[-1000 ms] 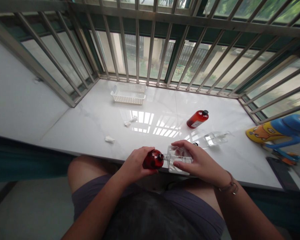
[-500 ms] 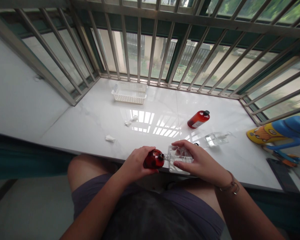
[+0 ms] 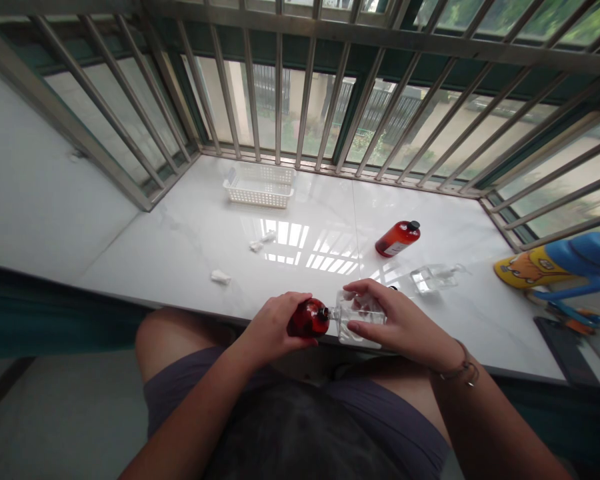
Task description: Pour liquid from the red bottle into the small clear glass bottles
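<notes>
My left hand wraps round a red bottle, tilted with its dark neck pointing right. My right hand grips a clear square bottle, its narrow neck turned left. The two bottle mouths meet or nearly touch, close above the counter's front edge. Whether liquid is passing between them I cannot tell. Behind my right hand stands a second red bottle with a black cap and a pale label. A clear pump bottle lies on the counter just beyond my right fingers.
On the white counter are a white perforated basket and two crumpled white scraps. At right lie a yellow and blue flask and a dark phone. Metal window bars line the back.
Almost nothing differs. Both hands hold the bottles in the same position, with only a very slight shift of the view.
</notes>
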Demonstrator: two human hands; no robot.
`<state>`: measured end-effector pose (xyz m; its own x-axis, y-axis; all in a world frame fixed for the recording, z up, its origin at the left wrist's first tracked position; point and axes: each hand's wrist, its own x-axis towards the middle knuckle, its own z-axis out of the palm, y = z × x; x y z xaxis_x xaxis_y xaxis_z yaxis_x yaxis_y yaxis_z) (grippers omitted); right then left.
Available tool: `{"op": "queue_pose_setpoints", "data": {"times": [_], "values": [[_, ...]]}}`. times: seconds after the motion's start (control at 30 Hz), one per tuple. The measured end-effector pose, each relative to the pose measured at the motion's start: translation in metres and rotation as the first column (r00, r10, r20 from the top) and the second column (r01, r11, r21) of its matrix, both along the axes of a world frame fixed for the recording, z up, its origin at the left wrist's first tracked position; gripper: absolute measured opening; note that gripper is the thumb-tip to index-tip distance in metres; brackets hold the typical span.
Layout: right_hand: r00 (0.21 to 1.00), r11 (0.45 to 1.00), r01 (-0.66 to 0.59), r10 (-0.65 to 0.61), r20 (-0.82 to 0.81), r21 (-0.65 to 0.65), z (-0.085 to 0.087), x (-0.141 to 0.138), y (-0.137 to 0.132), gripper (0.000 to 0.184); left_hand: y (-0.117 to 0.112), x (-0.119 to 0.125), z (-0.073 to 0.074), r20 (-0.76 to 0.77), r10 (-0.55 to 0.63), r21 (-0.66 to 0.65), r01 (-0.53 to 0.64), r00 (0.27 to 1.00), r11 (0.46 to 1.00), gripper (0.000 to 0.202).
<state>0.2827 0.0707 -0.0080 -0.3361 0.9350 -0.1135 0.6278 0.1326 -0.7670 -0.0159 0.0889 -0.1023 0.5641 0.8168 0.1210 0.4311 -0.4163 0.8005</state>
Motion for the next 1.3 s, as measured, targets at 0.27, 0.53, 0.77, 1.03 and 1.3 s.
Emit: {"op": "queue_pose_setpoints", "data": {"times": [0.27, 0.53, 0.77, 1.03, 1.3], "values": [[1.000, 1.000, -0.007, 0.007, 0.014, -0.005, 0.000, 0.001, 0.001, 0.053, 0.001, 0.001, 0.000, -0.008, -0.005, 0.002, 0.005, 1.000, 1.000, 0.092], [1.000, 1.000, -0.015, 0.015, 0.016, -0.026, 0.002, 0.001, 0.002, 0.053, 0.001, 0.001, 0.000, -0.003, -0.003, 0.000, 0.003, 1.000, 1.000, 0.092], [0.999, 0.999, -0.031, 0.032, 0.035, -0.011, 0.005, 0.000, 0.004, 0.053, 0.000, 0.000, -0.002, 0.005, 0.007, 0.002, -0.007, 1.000, 1.000, 0.090], [0.996, 0.999, -0.036, 0.037, 0.076, -0.011, 0.009, -0.002, 0.008, 0.052, 0.000, 0.000, -0.002, 0.011, 0.007, -0.002, -0.007, 1.000, 1.000, 0.092], [0.995, 0.998, -0.041, 0.044, 0.091, -0.038, 0.012, -0.003, 0.009, 0.053, 0.000, -0.001, -0.005, 0.011, 0.003, 0.000, -0.003, 1.000, 1.000, 0.093]]}}
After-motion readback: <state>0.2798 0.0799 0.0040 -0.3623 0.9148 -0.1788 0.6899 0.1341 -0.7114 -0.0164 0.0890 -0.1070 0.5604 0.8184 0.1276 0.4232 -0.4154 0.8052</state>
